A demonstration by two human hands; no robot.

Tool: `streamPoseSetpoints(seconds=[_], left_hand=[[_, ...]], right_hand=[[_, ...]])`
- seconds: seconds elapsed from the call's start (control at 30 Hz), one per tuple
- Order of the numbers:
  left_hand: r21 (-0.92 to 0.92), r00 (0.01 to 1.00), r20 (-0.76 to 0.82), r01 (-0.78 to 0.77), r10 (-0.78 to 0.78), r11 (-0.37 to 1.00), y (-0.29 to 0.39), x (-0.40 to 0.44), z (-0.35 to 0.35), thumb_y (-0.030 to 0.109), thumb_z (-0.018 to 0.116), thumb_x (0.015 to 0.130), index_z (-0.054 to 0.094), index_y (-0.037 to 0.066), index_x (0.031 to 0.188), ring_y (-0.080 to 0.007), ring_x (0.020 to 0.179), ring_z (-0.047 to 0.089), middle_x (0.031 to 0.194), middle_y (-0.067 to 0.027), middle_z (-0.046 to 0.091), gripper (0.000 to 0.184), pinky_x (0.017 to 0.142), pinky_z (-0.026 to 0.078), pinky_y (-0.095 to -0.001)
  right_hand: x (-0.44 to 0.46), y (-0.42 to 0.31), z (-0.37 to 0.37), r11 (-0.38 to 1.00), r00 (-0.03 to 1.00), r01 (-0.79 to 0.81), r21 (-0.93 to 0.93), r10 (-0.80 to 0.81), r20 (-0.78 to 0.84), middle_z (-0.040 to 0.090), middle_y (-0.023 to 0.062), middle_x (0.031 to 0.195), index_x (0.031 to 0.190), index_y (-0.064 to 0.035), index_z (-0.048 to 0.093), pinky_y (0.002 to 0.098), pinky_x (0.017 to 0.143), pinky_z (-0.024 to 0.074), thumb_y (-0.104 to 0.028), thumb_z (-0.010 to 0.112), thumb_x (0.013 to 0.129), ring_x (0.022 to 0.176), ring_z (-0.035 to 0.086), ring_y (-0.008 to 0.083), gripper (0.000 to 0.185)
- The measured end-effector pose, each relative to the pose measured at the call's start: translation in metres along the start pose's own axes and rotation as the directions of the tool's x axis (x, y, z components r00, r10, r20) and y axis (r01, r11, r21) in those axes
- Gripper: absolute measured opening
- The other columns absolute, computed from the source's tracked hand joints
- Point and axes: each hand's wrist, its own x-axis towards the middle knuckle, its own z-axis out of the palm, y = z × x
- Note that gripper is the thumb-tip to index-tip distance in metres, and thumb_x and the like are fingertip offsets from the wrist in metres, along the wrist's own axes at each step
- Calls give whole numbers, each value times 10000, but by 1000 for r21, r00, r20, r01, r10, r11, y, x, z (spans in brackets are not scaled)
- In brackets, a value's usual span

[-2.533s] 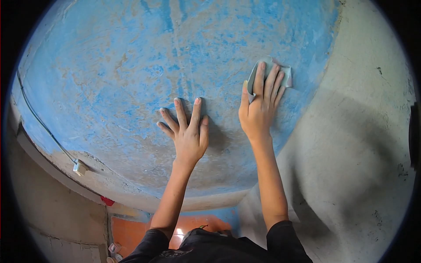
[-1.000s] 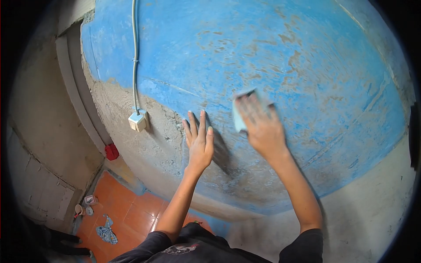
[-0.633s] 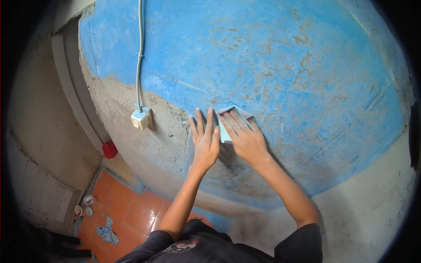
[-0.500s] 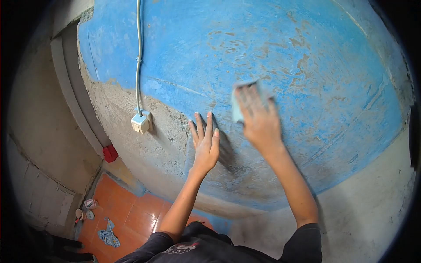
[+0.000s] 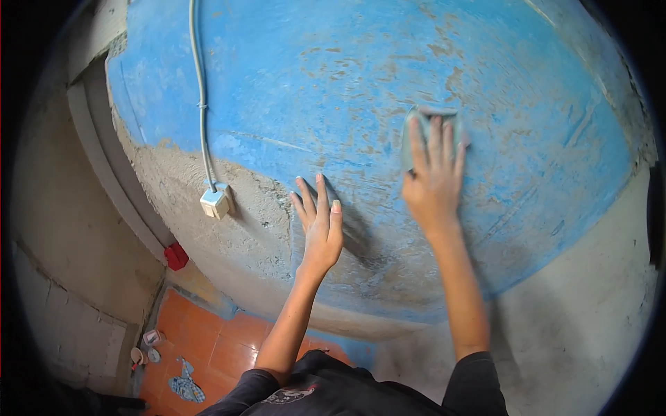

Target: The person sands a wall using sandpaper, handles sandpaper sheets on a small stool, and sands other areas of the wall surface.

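Observation:
Pressed flat on a light green sheet [image 5: 409, 149], my right hand [image 5: 436, 180] lies against the blue, patchy wall [image 5: 347, 97]. The sheet shows around its fingertips, with a grey edge folded at the top. My left hand [image 5: 319, 229] rests on the wall lower and to the left, fingers apart, holding nothing, beside the border between blue paint and bare rough plaster [image 5: 257, 208]. The two hands are well apart.
A cable [image 5: 201, 104] runs down to a white switch box [image 5: 215, 202] at the left. A red object [image 5: 176, 256] sits by the wall's lower left edge. On the orange floor [image 5: 232, 353] lie a checked cloth [image 5: 186, 388] and small containers [image 5: 153, 338].
My right hand and the sheet have swept over the wall, toward my left hand and back, and are now farther up and right. My left hand stays nearly in place. The view has shifted slightly.

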Motion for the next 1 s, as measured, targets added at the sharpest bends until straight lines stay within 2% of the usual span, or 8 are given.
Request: streamPoseSetpoints(seconds=[0.17, 0.27, 0.37, 0.47, 0.67, 0.77, 0.87, 1.0], left_hand=[[62, 996, 71, -53, 49, 997, 10, -3, 5, 420, 295, 1052, 160, 124, 1559, -503, 1434, -124, 1580, -282, -105, 603, 1132, -6, -597], [48, 995, 91, -55, 51, 997, 20, -3, 17, 446, 301, 1040, 140, 102, 1558, -587, 1385, -158, 1543, -342, -149, 643, 1074, 17, -692], [46, 988, 109, -119, 114, 992, 39, -2, 31, 432, 315, 1037, 99, 62, 1553, -605, 1356, -213, 1505, -388, -192, 671, 1047, -27, -715], [38, 982, 121, -150, 145, 988, 54, -3, 46, 417, 326, 1037, 97, 59, 1553, -607, 1347, -235, 1494, -402, -200, 668, 1044, -47, -712], [75, 966, 155, -222, 209, 972, 66, -14, 70, 401, 349, 1035, 93, 74, 1556, -593, 1353, -241, 1497, -388, -218, 666, 1048, -57, -703], [74, 964, 143, -235, 223, 969, 83, -15, 88, 397, 364, 1030, 101, 77, 1556, -605, 1342, -250, 1494, -396, -215, 670, 1025, -58, -731], [84, 954, 146, -276, 262, 957, 100, -16, 105, 393, 376, 1024, 118, 99, 1559, -607, 1344, -246, 1501, -389, -208, 662, 1012, -45, -749], [162, 933, 202, -333, 299, 929, 115, -21, 126, 383, 385, 1030, 139, 117, 1560, -566, 1376, -228, 1525, -346, -214, 642, 1053, -56, -699]], right_hand=[[-90, -18, 29, 949, 936, 39, 314, -145, 321, 433, 145, 1484, 1498, -212, 364, 509, 1139, 260, -164, 698, 777, 1376, 398, 314, 796], [-44, 29, 3, 1000, 990, 9, -20, -6, 139, 386, 168, 1512, 1517, -215, 324, 544, 1155, 202, -247, 654, 854, 1404, 351, 334, 742], [-10, 62, -14, 968, 951, -253, 10, 250, -182, 340, 180, 1534, 1534, -171, 273, 574, 1162, 155, -293, 549, 944, 1421, 309, 356, 663], [-37, 45, -9, 913, 902, -403, 58, 407, -141, 302, 237, 1534, 1529, -106, 266, 583, 1158, 143, -339, 465, 994, 1417, 287, 411, 616], [-140, 20, 23, 900, 919, -393, 188, 378, 108, 300, 303, 1505, 1514, -27, 261, 580, 1155, 168, -162, 752, 745, 1423, 256, 439, 922], [-76, 94, -17, 870, 865, -460, 176, 484, -133, 251, 258, 1546, 1507, -12, 266, 558, 1156, 179, -280, 511, 970, 1430, 237, 436, 648], [-64, 128, -26, 868, 836, -474, 148, 496, -236, 249, 226, 1558, 1509, -14, 256, 553, 1157, 180, -303, 388, 1023, 1436, 235, 417, 581], [-155, 90, 6, 975, 965, -202, 92, 182, 190, 290, 206, 1547, 1483, -67, 355, 546, 1154, 194, -229, 471, 991, 1409, 305, 395, 531]])
